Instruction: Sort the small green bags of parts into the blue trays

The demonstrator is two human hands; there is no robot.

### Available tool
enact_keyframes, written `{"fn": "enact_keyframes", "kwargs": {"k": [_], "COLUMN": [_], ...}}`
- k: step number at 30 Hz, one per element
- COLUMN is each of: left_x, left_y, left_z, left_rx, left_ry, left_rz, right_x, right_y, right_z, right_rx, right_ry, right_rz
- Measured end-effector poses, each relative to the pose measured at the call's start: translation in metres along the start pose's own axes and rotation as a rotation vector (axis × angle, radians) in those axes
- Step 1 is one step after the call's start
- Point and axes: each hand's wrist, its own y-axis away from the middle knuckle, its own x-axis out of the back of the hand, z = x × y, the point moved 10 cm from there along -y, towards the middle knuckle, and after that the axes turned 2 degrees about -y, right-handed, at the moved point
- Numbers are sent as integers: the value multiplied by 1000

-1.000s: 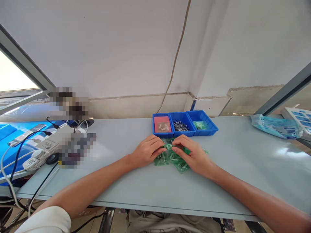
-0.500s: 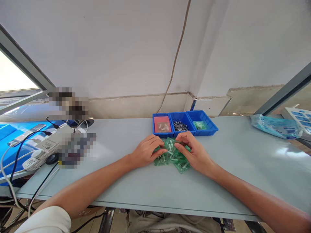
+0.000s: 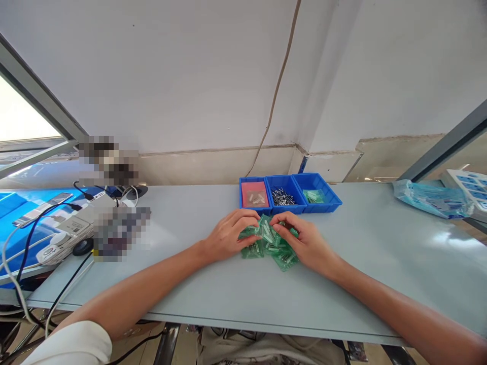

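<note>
A pale wall [image 3: 190, 76] backs a grey table [image 3: 213, 294], on which three blue trays [image 3: 327, 205] stand side by side, near the wall. Just in front of them is a loose pile of green packets [image 3: 286, 259], with a hand at either side. The left hand [image 3: 226, 235] is part open, its thumb apart from its curled fingers; packets show in the gap, but I cannot tell if it grips any. The right hand [image 3: 304, 235] is nearly closed, thumb and forefinger at the edge of the top packet [image 3: 267, 232] (whether pinched or merely touching, I cannot tell). The step in hand looks like two-handed fingering of that packet; the next move, I judge, calls for a light fingertip hold and care with its neighbours. Smallest are the pins [image 3: 282, 196] heaped in the middle tray.
</note>
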Motion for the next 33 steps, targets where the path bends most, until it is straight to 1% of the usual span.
{"fn": "enact_keyframes", "kwargs": {"k": [3, 7, 9, 11, 14, 18, 21, 27, 33], "left_x": [-2, -4, -7, -8, -13, -16, -17, -22, -22], "left_y": [0, -1, 0, 1, 2, 1, 0, -1, -1], "left_z": [2, 0, -5, -12, -16, -16, -14, -13, -17], "left_rx": [-29, -37, 0, 53, 87, 102, 98, 100, 144], "left_ry": [-52, -20, -10, -15, -5, 4, 6, 7, 53], "left_rz": [-11, -2, -6, -4, -30, -54, -69, -104, -105], "right_x": [-3, -4, -3, -1, -1, -4, -4, -4, 0], "right_y": [0, 0, 0, -1, -2, -2, -2, -3, -5], "right_z": [-5, -19, -21, -21, -23, -32, -36, -34, -26], "right_rx": [20, 152, 182, 181, 208, 313, 357, 355, 289], "right_ry": [28, 40, 53, 78, 130, 201, 214, 228, 254], "right_rz": [-42, -72, -76, -57, -42, -43, -39, -43, 3]}}
